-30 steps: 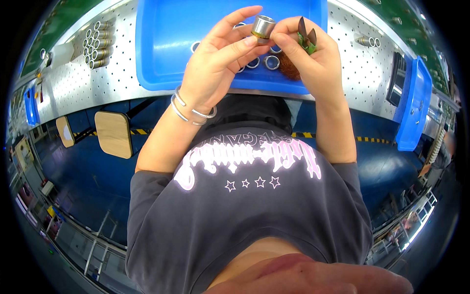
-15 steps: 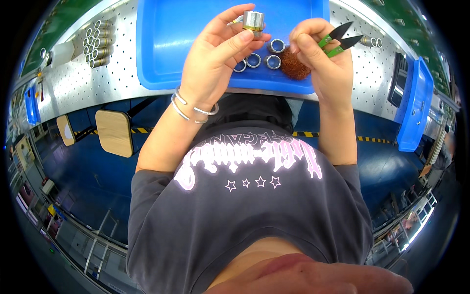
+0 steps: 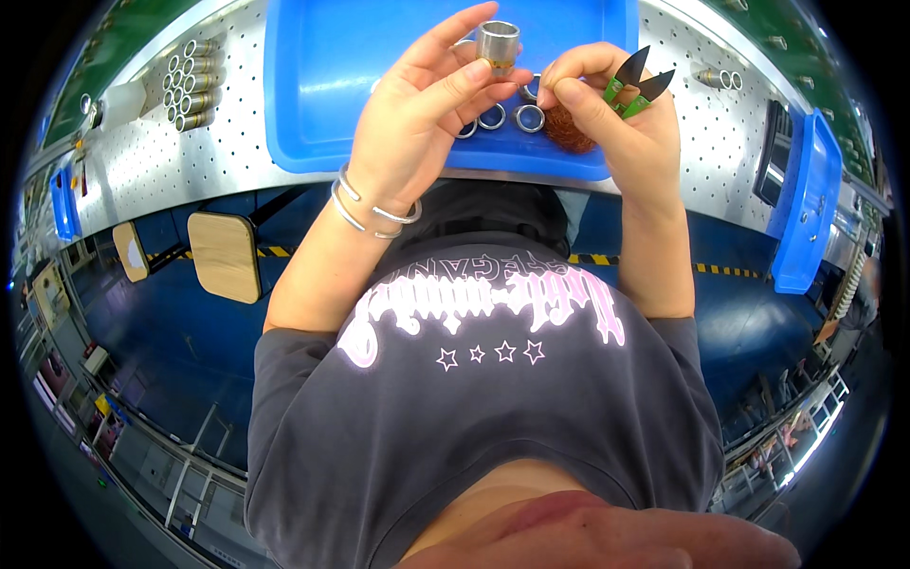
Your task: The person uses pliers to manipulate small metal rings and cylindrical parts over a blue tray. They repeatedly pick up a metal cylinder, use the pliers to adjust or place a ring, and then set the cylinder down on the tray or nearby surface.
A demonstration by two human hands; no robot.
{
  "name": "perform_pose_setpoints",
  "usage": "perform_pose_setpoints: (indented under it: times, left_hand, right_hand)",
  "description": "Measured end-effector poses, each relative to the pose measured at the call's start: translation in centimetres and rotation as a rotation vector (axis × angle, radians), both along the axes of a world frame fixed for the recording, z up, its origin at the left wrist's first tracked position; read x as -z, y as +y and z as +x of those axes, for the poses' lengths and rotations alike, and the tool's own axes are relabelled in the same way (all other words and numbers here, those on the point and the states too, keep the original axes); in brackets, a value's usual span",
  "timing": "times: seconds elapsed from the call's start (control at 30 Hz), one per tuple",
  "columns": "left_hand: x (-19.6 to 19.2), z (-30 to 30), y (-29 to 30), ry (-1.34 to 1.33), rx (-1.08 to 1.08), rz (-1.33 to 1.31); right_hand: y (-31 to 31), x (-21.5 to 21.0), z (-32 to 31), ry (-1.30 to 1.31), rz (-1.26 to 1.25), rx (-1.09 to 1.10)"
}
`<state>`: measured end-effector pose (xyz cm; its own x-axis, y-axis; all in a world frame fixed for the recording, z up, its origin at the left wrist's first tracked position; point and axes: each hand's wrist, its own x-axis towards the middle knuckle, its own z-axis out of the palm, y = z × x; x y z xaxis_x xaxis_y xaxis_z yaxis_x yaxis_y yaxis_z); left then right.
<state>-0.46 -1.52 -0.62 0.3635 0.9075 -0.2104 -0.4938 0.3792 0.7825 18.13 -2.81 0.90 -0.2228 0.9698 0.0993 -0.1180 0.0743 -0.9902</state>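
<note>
Short silver metal cylinder sleeve (image 3: 498, 45) pinched betw. left hand (image 3: 427, 123) fingertips, held above blue plastic tray (image 3: 322, 85). Right hand (image 3: 616, 123) clamped on green-handled black-bladed snips (image 3: 633, 83), fingertips near sleeve. Loose metal rings (image 3: 512, 118) lie in tray below.

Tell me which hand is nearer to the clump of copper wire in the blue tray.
Right. The right hand, holding green-handled snips, sits directly over the copper wire clump, partly covering it. The left hand holds a metal sleeve further to the left, apart from the clump.

Three loose rings (image 3: 492, 118), two bangles (image 3: 374, 211)
</note>
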Motion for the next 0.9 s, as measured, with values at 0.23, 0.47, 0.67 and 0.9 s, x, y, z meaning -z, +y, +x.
perform_pose_setpoints:
  times: [0.23, 0.47, 0.67, 0.9]
  left_hand:
    - [-0.7, 1.2, -0.6, 0.275, 0.028, 0.337]
    - [-0.4, 0.5, -0.3, 0.116, 0.098, 0.153]
    - [0.0, 0.5, 0.1, 0.023, 0.026, -0.018]
    - [-0.5, 0.6, 0.0, 0.045, 0.033, -0.013]
  right_hand:
    - [1.1, -3.0, 0.3, -0.354, -0.137, 0.162]
    - [1.8, -1.9, 1.3, -0.271, -0.117, 0.129]
    - [1.4, -1.5, 1.7, 0.0, -0.086, 0.074]
    - [2.1, -2.2, 1.5, 0.229, -0.039, 0.017]
